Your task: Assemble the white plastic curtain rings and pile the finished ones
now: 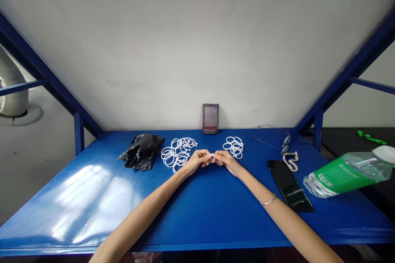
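Over the middle of the blue table my left hand and my right hand meet, fingertips pinched together. Between them shows a bit of a white ring, mostly hidden by the fingers; both hands seem to hold it. Beside my left hand lies a loose pile of several white plastic rings, each with a small knob or clasp. A smaller group of white rings lies just beyond my right hand.
A crumpled black plastic bag lies at left. A small upright device leans on the back wall. To the right are eyeglasses, a white curved piece, a dark phone and a green-labelled water bottle. Blue frame bars flank the table.
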### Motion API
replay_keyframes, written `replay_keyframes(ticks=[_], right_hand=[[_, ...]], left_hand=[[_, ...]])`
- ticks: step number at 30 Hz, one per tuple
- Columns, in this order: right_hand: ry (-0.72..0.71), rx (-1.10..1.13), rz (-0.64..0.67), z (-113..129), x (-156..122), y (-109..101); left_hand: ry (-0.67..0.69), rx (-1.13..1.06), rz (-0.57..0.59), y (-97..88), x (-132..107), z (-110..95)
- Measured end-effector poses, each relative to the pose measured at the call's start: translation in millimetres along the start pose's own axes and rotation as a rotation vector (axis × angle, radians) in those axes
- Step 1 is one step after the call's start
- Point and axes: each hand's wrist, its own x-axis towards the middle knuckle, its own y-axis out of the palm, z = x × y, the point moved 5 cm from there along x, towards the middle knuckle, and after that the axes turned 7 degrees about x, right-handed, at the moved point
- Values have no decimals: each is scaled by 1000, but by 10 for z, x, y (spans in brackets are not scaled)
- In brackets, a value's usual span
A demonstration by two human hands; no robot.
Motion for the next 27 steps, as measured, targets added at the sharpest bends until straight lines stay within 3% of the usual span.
replay_keyframes(ticks=[27], right_hand=[[-6, -26, 4, -32, 3, -40]], left_hand=[[11, 7, 36, -10, -1, 26]])
